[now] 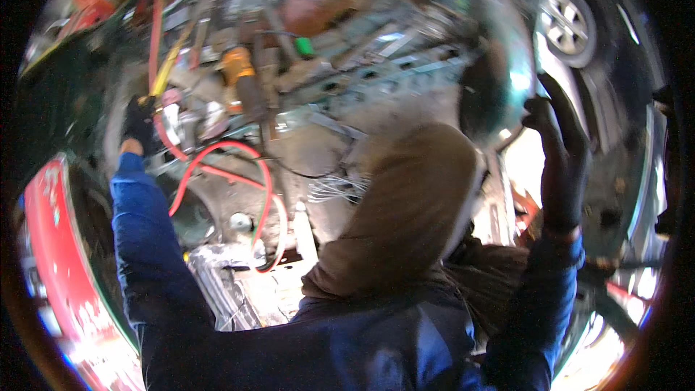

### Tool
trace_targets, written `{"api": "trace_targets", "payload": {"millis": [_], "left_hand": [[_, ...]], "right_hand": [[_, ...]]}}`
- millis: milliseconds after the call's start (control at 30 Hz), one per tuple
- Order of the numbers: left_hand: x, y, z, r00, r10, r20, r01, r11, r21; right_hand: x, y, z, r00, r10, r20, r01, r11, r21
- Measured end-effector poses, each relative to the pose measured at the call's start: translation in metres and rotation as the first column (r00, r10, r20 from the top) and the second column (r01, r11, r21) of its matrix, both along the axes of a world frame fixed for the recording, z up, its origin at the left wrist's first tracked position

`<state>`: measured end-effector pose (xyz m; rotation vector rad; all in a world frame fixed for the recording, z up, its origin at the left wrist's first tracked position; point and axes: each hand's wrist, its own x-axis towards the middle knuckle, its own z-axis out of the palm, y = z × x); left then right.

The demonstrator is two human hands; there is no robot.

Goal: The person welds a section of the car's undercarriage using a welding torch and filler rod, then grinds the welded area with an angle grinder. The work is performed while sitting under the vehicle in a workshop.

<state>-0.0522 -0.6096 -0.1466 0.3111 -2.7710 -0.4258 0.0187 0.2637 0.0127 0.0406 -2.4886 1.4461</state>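
Note:
My left hand [142, 127], in a black glove, is stretched out at the left of the car's stripped interior. A yellow strip-like thing [165, 72] and a red hose [230, 146] lie right by its fingers. Blur and shadow hide those fingers, so its grip cannot be made out. My right hand [563, 152], in a dark glove, is raised at the right beside a green body edge [517, 72]. Its fingers point up and stand apart, with nothing visible in them. An orange and black power tool [239, 76] lies further in, between the hands.
My bent knee [405, 203] fills the middle. The hose loops over the floor near a bundle of pale wire [339, 189] and a white bottle [304, 233]. Loose tools and a green object [304, 46] lie beyond. A red body panel [61, 246] stands left; a wheel [568, 25] shows at far right.

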Motion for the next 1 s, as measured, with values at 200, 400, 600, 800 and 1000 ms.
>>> {"api": "trace_targets", "payload": {"millis": [200,400,600,800,1000], "left_hand": [[-0.085,-0.055,-0.062,0.99,0.055,0.132,-0.046,0.997,-0.068],[-0.108,-0.032,-0.115,0.917,0.208,0.339,-0.051,0.907,-0.419],[-0.072,-0.002,-0.125,0.934,0.074,0.35,-0.027,0.99,-0.137],[-0.06,-0.021,-0.075,0.828,0.073,0.557,0.022,0.986,-0.163],[-0.08,-0.016,-0.051,0.882,0.152,0.445,-0.129,0.988,-0.08]], "right_hand": [[0.001,0.088,-0.053,0.974,-0.192,0.12,0.204,0.974,-0.094],[0.039,0.177,-0.185,0.812,-0.387,0.437,0.389,0.917,0.09],[0.142,0.217,-0.404,0.672,-0.311,0.672,-0.196,0.801,0.566],[0.105,0.126,-0.463,0.741,-0.003,0.671,-0.523,0.624,0.58],[0.078,0.101,-0.533,0.49,-0.341,0.802,-0.148,0.875,0.462]]}}
